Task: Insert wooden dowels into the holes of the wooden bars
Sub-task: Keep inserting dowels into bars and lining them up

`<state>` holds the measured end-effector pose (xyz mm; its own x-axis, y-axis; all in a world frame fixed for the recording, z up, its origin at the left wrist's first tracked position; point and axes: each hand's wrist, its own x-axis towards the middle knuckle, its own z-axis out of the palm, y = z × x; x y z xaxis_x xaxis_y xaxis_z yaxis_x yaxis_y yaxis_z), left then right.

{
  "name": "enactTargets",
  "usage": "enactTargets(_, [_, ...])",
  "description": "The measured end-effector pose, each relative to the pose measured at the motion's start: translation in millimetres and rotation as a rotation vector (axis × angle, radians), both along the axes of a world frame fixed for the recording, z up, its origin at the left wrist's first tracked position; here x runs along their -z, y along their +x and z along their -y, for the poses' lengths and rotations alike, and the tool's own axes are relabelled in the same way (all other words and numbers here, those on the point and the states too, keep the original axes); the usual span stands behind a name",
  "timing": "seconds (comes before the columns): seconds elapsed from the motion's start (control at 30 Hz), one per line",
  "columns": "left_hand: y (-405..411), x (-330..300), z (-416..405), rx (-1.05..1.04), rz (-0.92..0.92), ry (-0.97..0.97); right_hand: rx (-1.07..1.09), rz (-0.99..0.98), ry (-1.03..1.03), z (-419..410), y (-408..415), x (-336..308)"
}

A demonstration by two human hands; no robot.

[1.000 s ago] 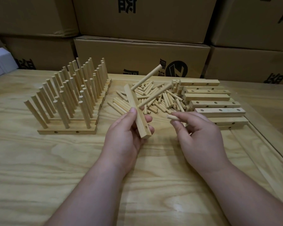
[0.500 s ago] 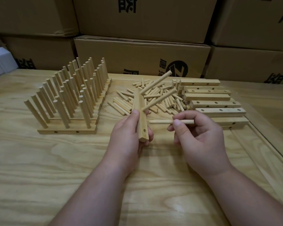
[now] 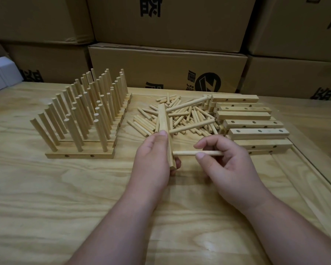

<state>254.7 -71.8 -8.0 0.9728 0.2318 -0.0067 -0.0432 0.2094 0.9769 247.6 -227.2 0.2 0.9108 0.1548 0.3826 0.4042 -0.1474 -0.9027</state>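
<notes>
My left hand (image 3: 153, 155) grips a wooden bar (image 3: 164, 123) held on edge above the table, pointing away from me. Two dowels stick out of the bar's right side, one near its far end (image 3: 187, 105) and one at its middle (image 3: 193, 126). My right hand (image 3: 224, 163) pinches a third dowel (image 3: 187, 153) that lies level, its left tip touching the bar's near hole. A heap of loose dowels (image 3: 189, 115) lies behind the hands.
Finished bars with upright dowels (image 3: 84, 111) stand in rows at the left. A stack of bare bars with holes (image 3: 256, 132) lies at the right. Cardboard boxes (image 3: 166, 71) wall off the table's far edge. A white box (image 3: 0, 77) sits at far left.
My right hand picked a dowel from near the heap, turned it level and brought its tip leftward to the bar's near hole. My left hand rolled the bar up onto its edge.
</notes>
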Motion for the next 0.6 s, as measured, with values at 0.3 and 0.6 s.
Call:
enactTargets(0.3, [0.7,-0.6,-1.6,-0.036,0.006,-0.088,-0.03,0.158,-0.248,-1.9,-1.0,-1.9])
enactTargets(0.6, [1.2,-2.7,-2.7,-0.063,-0.028,-0.149,-0.028,0.052,-0.169,-0.3,-2.3,-0.5])
